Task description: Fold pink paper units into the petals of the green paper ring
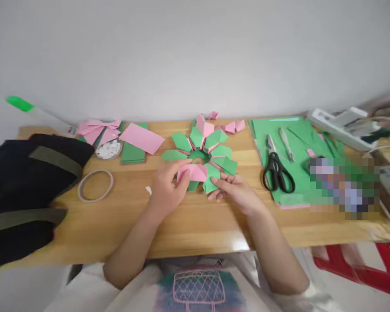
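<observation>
Head view: a pale wall (pixel 195 56) rises behind a wooden table (pixel 117 234), wood showing along its near edge. Both forearms (pixel 133 251) slant inward over that edge. Mid-table sits a green-and-pink paper ring (pixel 199 153); at its near side the left hand (pixel 167 188) pinches a pink fold (pixel 199 172), the right hand (pixel 235 190) a green flap (pixel 209 177).

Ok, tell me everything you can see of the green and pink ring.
The green and pink ring looks like folded paper. Creased green flaps fan outward around an open centre, with pink showing between some of them. It faces up over the middle of the wooden table; contact beneath is unclear. At its near side, the left hand pinches a pink folded piece and the right hand grips a flap.
</observation>
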Demonstrator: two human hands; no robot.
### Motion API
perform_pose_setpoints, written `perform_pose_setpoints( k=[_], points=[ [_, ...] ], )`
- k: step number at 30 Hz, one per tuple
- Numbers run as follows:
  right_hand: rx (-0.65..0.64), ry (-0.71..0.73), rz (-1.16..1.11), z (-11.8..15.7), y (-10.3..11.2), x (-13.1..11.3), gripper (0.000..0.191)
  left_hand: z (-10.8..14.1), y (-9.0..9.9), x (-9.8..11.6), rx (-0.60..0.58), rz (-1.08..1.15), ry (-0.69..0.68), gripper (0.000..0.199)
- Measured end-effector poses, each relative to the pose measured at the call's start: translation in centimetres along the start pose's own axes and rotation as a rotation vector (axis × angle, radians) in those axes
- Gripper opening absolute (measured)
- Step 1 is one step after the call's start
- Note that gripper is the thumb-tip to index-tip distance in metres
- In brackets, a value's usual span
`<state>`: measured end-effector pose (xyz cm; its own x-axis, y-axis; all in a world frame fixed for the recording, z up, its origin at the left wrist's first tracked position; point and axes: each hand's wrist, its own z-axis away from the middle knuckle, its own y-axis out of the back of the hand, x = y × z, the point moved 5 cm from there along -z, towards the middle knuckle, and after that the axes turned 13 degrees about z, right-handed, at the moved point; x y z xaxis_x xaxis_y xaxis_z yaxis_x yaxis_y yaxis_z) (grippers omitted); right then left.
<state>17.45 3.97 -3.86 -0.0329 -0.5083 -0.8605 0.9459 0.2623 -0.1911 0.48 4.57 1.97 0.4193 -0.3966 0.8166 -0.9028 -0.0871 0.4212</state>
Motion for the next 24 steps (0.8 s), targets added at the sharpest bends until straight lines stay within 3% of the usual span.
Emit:
perform_pose_setpoints(
  k=[6,15,24],
  points=[
    [0.094,0.017,-0.031,-0.3,0.7,-0.2,0.037,0.0,-0.1,0.3,-0.04,-0.005,-0.035,0.022],
    [0.056,-0.006,-0.098,-0.2,0.5,-0.4,0.036,0.2,-0.9,0.9,-0.155,-0.121,-0.199,0.02],
    [0.07,-0.047,-0.037,-0.1,0.4,-0.3,0.044,0.2,-0.8,1.1,-0.139,0.004,-0.155,0.029]
  ],
)
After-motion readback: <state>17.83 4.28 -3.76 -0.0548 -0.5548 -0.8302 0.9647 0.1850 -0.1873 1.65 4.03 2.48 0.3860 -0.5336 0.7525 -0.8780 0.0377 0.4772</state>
